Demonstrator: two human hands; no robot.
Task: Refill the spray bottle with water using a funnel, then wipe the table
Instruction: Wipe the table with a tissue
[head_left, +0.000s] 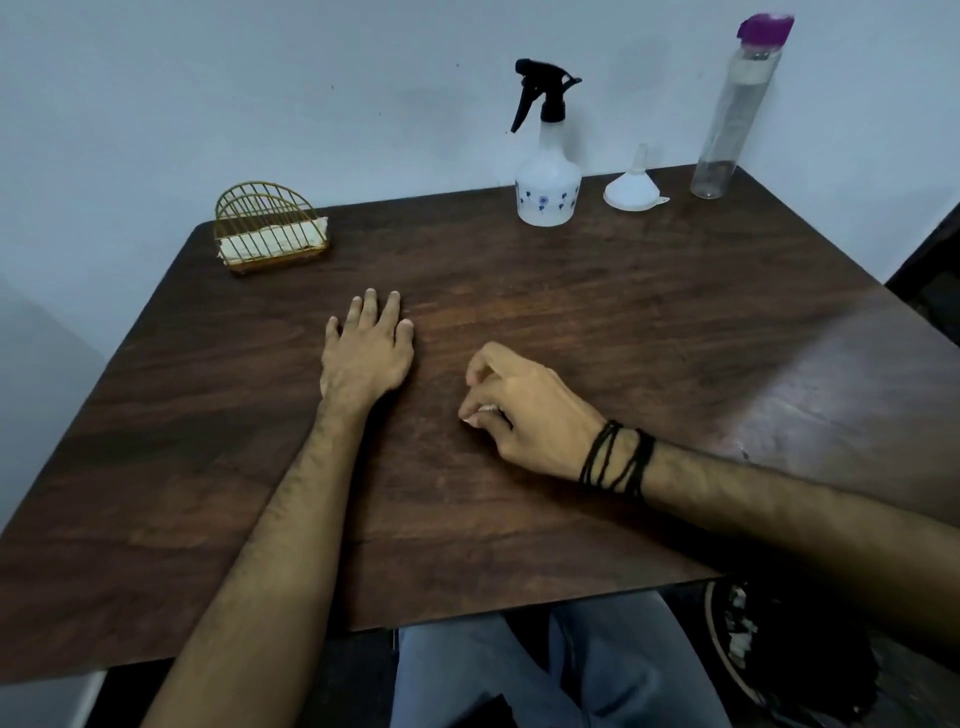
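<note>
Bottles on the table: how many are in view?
2. The spray bottle stands at the far edge; the tall clear bottle with a purple cap stands at the far right corner. None looks hidden.

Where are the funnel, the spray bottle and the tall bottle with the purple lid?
funnel (632, 188), head view, on its white cone.
spray bottle (548, 182), head view, on its white body.
tall bottle (727, 124), head view, on its clear side.

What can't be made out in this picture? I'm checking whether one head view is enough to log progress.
- Spray bottle: fill level, hidden by its cloudy white wall.
- Tall bottle: water level, blurred near the frame's corner.
- Right hand: something small and white under the curled fingers, mostly covered.
- Wire holder: its white contents, too small to tell cloth from paper.
</note>
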